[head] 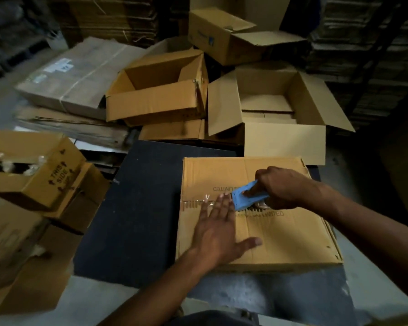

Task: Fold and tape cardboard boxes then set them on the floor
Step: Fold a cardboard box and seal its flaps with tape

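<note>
A closed cardboard box [257, 215] lay flat on a dark desk [137, 208], its two top flaps meeting along a seam that ran left to right across the middle. The left hand [218, 229] rested palm down on the near flap with fingers straight and spread, the fingertips reaching the seam, where a short run of clear tape [198, 201] covered the left end. The right hand [278, 188] gripped a blue tape dispenser [246, 196], fingers curled around its handle, and the dispenser's front edge sat on the seam just beside the left fingertips. Beyond the desk stood three open boxes: a tan one [156, 90] at centre, a paler one [278, 116] to its right with flaps spread outward, and a smaller one [224, 35] tilted behind them. A tied bundle of flattened cardboard [73, 76] lay at the upper left. At the left edge, an open box printed "THIS SIDE" [33, 168] held crumpled clear plastic. Stacks of flattened cardboard filled the dim background.
</note>
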